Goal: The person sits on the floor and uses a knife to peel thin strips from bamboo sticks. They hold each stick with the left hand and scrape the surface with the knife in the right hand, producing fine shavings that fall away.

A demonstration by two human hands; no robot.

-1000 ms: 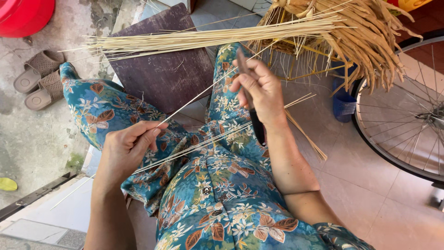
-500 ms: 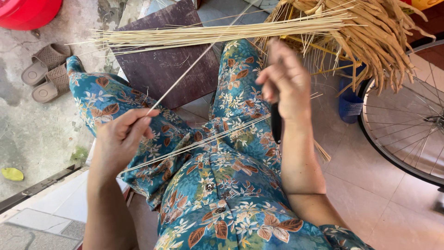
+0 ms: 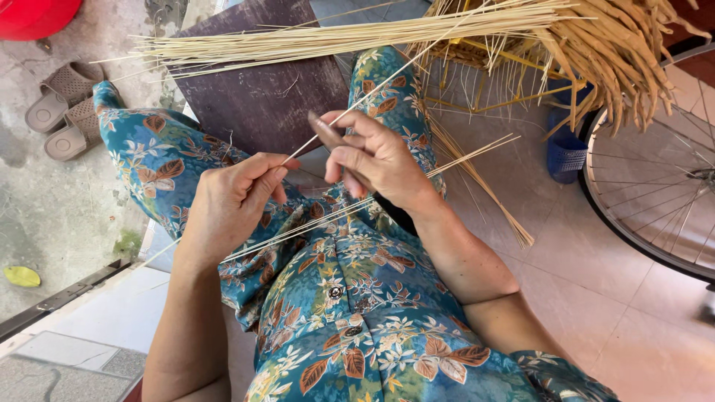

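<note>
A thin pale stick [image 3: 350,110] runs slantwise from the lap up toward the top of the view, above the knees of a person in blue flowered clothes. The left hand [image 3: 227,205] pinches its lower end between thumb and forefinger, the other fingers curled in. The right hand [image 3: 372,160] closes around a dark knife [image 3: 328,138] laid against the stick partway up, the blade's edge hidden by the fingers. A small bunch of similar sticks [image 3: 313,223] lies across the lap under both hands, its far ends reaching past the right thigh. Beyond the knees, 1 dark board [image 3: 268,104] rests slantwise, and a long sheaf of cleaned sticks [image 3: 335,41] lies across its upper edge. To the right of that, a heap of dry yellow leaf strips [image 3: 618,52] hangs over a yellow wire frame [image 3: 477,82], crowding the space near the right hand. 1 blue basket [image 3: 566,152] stands beside 1 bicycle wheel [image 3: 655,186] on the tiled floor [image 3: 596,298]. At the left, 2 grey sandals [image 3: 63,108] sit on concrete, with 1 red tub [image 3: 33,15] in the corner and 1 yellow leaf [image 3: 22,276] lower down.
</note>
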